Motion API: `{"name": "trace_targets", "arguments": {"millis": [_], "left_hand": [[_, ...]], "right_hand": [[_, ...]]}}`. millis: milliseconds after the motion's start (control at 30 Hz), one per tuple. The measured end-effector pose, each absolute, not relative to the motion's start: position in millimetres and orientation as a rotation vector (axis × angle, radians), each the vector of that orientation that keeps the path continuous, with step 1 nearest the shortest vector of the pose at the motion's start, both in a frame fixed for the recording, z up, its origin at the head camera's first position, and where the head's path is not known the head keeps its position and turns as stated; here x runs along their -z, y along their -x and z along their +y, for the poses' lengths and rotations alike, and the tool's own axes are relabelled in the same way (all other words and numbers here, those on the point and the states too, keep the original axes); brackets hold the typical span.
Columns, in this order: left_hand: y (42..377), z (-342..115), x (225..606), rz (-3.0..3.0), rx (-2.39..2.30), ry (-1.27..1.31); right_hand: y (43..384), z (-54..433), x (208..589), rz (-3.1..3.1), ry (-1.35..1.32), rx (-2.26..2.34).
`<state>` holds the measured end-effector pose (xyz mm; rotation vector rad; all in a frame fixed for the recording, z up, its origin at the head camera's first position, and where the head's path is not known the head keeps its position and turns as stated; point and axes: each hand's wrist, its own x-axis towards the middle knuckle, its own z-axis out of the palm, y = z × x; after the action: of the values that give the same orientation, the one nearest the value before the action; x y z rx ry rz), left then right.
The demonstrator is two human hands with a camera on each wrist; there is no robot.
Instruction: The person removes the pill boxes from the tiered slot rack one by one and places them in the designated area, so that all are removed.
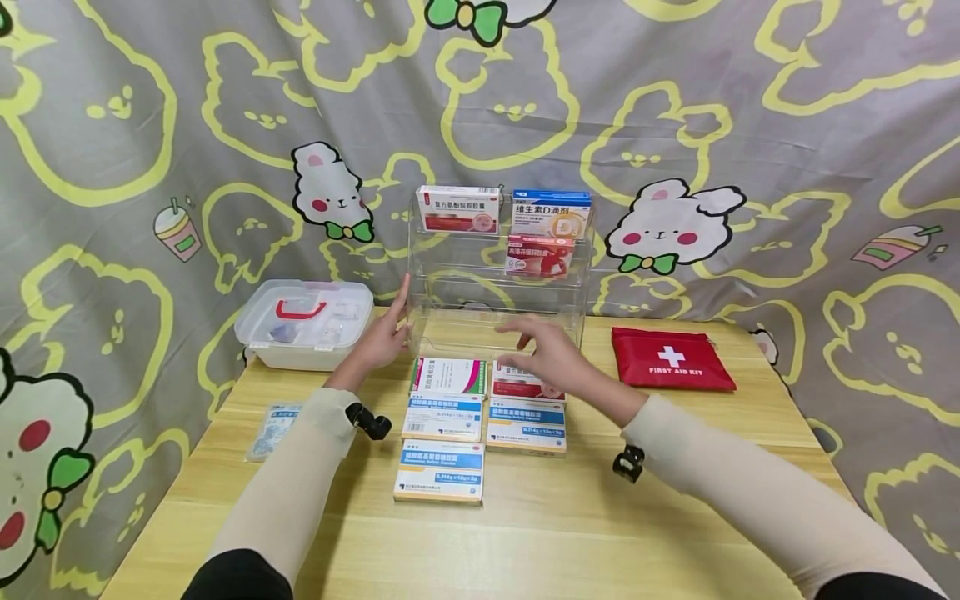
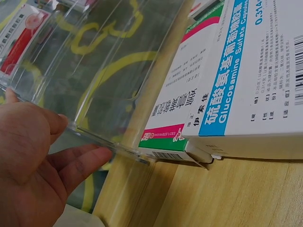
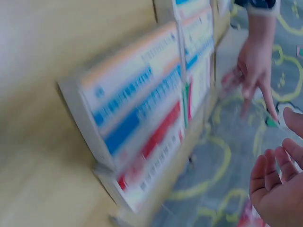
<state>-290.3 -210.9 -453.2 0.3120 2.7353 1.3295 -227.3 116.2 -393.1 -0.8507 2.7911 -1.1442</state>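
Note:
A clear tiered rack (image 1: 468,294) stands on the table against the curtain. My left hand (image 1: 386,335) touches its left side, index finger stretched upward along the edge; in the left wrist view the fingers (image 2: 78,163) lie against the rack's lower edge. In front of the rack's right half hovers my right hand (image 1: 546,354), fingers loosely bent with nothing between them. Below it lies a white-and-red medicine box (image 1: 517,383), partly covered by that hand. Beside it are a green-and-magenta medicine box (image 1: 448,376) and blue-and-white glucosamine boxes (image 1: 439,471).
The rack carries a white-and-red box (image 1: 459,210), a vitamin D box (image 1: 551,214) and a small red box (image 1: 538,256). A lidded plastic case (image 1: 307,333) and a blue-white packet (image 1: 273,432) lie left, a red first aid pouch (image 1: 672,367) right.

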Motion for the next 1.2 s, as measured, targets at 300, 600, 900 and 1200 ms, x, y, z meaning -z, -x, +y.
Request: {"name": "trace_targets", "arguments": {"millis": [300, 600, 900, 1200], "left_hand": [[291, -213, 455, 2.720, -1.343, -0.318], [291, -212, 454, 2.718, -1.345, -0.315], [291, -212, 455, 2.721, -1.337, -0.317], [293, -213, 458, 2.725, -1.339, -0.326]], "right_hand": [[270, 133, 356, 2.869, 0.772, 1.187], [304, 150, 332, 2.958, 0.572, 1.227], [321, 165, 323, 3.048, 0.379, 1.206], [333, 170, 320, 3.114, 0.316, 1.049]]}}
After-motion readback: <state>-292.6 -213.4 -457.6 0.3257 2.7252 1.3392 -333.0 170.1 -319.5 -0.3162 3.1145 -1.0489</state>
